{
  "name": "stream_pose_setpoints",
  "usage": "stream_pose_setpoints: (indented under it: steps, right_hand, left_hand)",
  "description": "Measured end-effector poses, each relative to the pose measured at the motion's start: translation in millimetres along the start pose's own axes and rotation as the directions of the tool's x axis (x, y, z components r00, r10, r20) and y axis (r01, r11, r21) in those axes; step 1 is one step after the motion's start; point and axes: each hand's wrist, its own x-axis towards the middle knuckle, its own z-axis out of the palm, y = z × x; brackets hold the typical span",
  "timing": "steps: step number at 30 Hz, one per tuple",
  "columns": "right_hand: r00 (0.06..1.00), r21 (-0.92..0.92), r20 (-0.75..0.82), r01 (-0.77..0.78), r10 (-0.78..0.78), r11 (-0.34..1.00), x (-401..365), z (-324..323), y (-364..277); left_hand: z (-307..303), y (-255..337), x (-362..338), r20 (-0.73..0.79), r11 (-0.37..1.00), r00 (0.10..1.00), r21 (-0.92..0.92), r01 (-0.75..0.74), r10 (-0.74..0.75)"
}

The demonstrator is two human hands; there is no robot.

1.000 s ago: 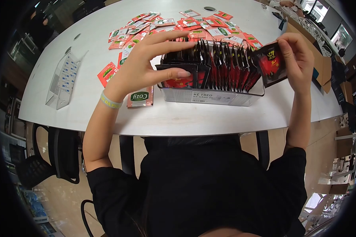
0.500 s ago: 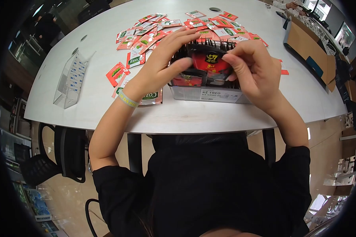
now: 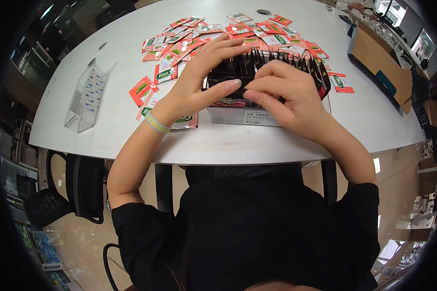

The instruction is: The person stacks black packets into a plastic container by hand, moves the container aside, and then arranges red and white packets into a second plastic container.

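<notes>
A clear plastic box [image 3: 223, 115] near the table's front edge holds several dark and red sachets [image 3: 320, 72] standing in a row. My left hand [image 3: 204, 72] is spread over the box's left end, its thumb on the front of the sachets. With thumb and fingers pinched together, my right hand [image 3: 281, 92] is at the front middle of the row, against the sachets' top edges. What exactly lies between its fingertips is hidden. Behind and left of the box lie many red and white Cozy sachets [image 3: 166, 72].
Another clear plastic holder [image 3: 87, 102] stands on the white table [image 3: 131, 43] at the left. An open cardboard box [image 3: 381, 58] with a bundle of white cables [image 3: 383, 34] is at the right. A person's hand [image 3: 357, 7] shows at the top right.
The red and black sachet that faced me no longer shows between my hands. My right hand has moved left and down, uncovering the row's right end. My left hand has barely moved.
</notes>
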Motion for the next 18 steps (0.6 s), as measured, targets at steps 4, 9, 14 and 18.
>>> stream_pose_setpoints:
  steps: [4, 9, 14, 18]
  right_hand:
    - [0.999, -0.012, 0.031, 0.031, -0.030, 0.999, -3.2, 8.2, -1.6]
    - [0.952, -0.186, -0.111, 0.263, -0.287, 0.947, -3.5, 4.8, 3.2]
    - [0.949, -0.265, -0.066, 0.281, -0.308, 0.922, -8.0, 11.2, 4.7]
    - [0.941, -0.325, -0.025, 0.312, -0.338, 0.893, -7.5, 5.3, 3.6]
  left_hand:
    - [2.0, -1.2, -2.1, -0.105, 0.996, 0.992, 0.046, -0.071, 0.075]
    - [-5.9, 8.9, -0.1, -0.058, 0.864, 0.916, 0.361, -0.351, 0.397]
    - [-1.4, 11.0, -2.8, -0.023, 0.785, 0.882, 0.467, -0.407, 0.471]
    - [-0.4, 10.4, -1.1, -0.042, 0.746, 0.861, 0.523, -0.413, 0.506]
